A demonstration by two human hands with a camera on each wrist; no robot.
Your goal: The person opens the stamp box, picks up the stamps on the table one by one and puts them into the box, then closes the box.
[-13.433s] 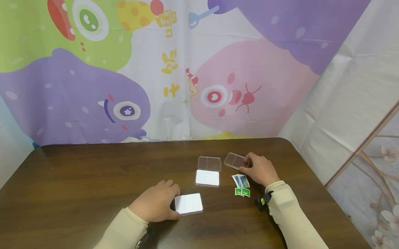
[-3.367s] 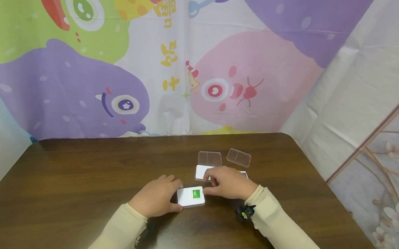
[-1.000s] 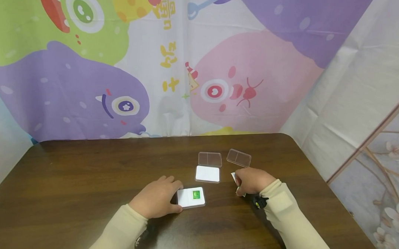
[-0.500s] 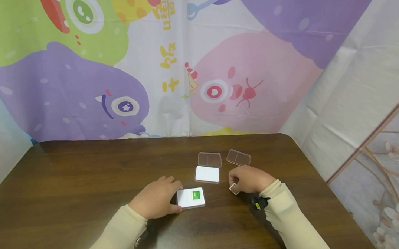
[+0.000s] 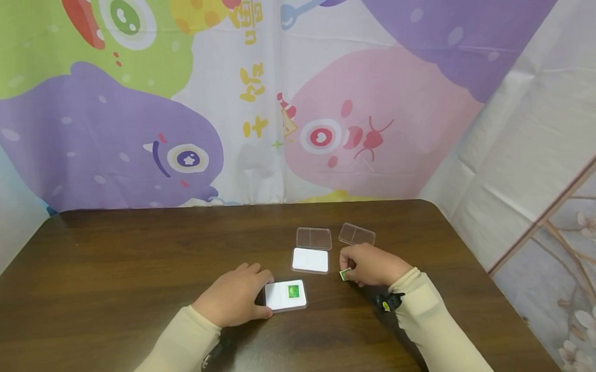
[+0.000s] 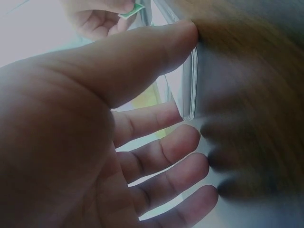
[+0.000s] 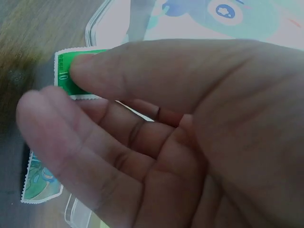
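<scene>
1. The step in hand looks like picking up a green stamp point(image 5: 344, 274); it sits in the right hand point(image 5: 376, 264), apart from the nearer white-lined case point(image 5: 276, 296), which bears a similar stamp point(image 5: 294, 291).
2. The next move calls, I'd judge, for a light pinch and a steady case.
3. The right thumb presses the stamp's face in a narrow pinch; the backing fingertip is hidden.
4. The left hand point(image 5: 233, 301) spans the case's end, thumb and forefinger on opposite edges.

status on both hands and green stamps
Right hand pinching small green paper stamp. Left hand gripping white rectangular plastic case. Second green stamp on it. No obstacle seen between hands.
</scene>
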